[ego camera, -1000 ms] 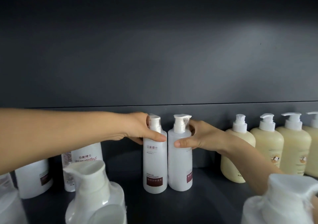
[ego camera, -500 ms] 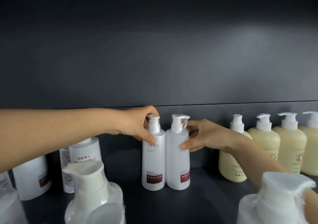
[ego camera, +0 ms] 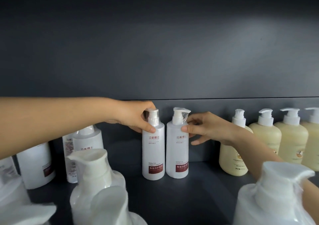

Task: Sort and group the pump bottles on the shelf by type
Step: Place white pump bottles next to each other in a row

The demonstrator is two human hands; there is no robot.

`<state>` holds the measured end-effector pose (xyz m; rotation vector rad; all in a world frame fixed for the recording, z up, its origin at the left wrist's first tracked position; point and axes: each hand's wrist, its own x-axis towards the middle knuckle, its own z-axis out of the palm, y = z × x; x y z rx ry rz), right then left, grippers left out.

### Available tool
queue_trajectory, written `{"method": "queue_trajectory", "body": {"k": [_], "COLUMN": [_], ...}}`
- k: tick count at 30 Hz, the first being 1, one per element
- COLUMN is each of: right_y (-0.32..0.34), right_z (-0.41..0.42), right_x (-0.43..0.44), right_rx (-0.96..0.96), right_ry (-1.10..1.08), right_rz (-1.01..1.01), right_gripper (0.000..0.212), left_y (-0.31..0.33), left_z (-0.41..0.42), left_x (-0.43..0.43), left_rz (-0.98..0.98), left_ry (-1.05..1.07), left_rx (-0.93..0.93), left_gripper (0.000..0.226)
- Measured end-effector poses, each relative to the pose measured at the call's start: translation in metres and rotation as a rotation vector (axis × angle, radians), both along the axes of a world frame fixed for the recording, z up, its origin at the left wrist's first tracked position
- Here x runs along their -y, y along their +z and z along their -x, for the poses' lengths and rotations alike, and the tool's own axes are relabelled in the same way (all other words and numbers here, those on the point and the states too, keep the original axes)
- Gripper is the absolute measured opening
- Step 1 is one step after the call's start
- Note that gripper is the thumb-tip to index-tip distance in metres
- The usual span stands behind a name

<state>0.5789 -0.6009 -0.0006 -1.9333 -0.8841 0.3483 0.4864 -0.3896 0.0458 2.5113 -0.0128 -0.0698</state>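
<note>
Bottles: left bottle (ego camera: 153, 153) and right bottle (ego camera: 177, 153) upright, side by side, mid shelf (ego camera: 172, 199).
Left hand (ego camera: 138, 119): curled round left bottle's neck.
Right hand (ego camera: 207, 129): pinches right bottle's shoulder.
Cream bottles (ego camera: 291, 138): 4 in a row, right.

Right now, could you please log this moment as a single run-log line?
left hand: grips left conditioner bottle neck | right hand: pinches right conditioner bottle shoulder | both upright, side by side, labels forward

The left hand (ego camera: 134, 119) and right hand (ego camera: 208, 129) are bare, as are both forearms (ego camera: 60, 121).
</note>
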Motion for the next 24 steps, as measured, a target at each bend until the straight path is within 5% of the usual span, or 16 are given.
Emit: {"method": "queue_trajectory", "body": {"k": [12, 18, 24], "right_y": [-0.003, 0.003, 0.035], "right_z": [0.009, 0.009, 0.016], "right_x": [-0.010, -0.001, 0.003], "right_rx": [0.049, 0.079, 0.426], "right_ry": [-0.032, -0.063, -0.052], "right_rz": [0.061, 0.215, 0.586], "right_gripper": [0.027, 0.039, 0.042], "left_y": [-0.005, 0.009, 0.047], "left_z": [-0.001, 0.001, 0.015], "left_x": [-0.006, 0.002, 0.015], "left_rz": [0.019, -0.345, -0.717], "left_ry": [0.008, -0.009, 0.088], "left_rx": [0.035, -0.062, -0.049], "left_gripper": [0.034, 0.050, 0.046]}}
